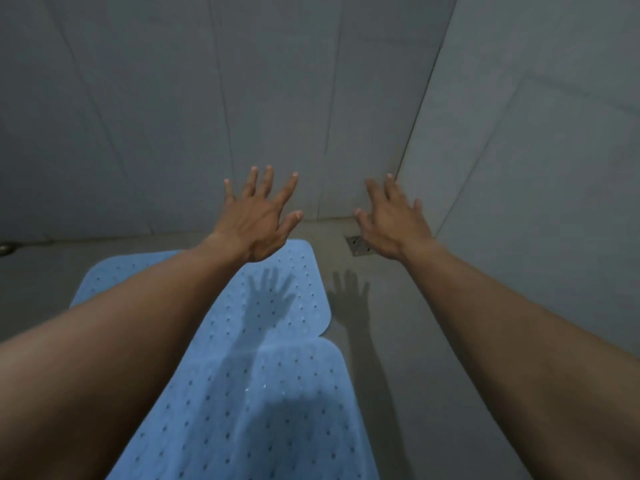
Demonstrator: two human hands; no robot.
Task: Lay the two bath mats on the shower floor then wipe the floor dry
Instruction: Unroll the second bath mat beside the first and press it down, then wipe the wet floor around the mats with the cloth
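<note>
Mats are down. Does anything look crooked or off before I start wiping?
The far mat looks turned at an angle to the near mat, and their edges seem to overlap. The drain is uncovered. The left hand and right hand hold no cloth.

The grey shower floor (398,341) bore a blue perforated rubber mat (277,410), a second such mat (304,271) abutting at twelve o'clock, and a square metal drain (360,244) at one o'clock.

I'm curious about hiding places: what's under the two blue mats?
The far bath mat and the near bath mat lie on the grey shower floor, which shows around them. The part beneath is covered. The floor drain sits beside them, not under.
</note>
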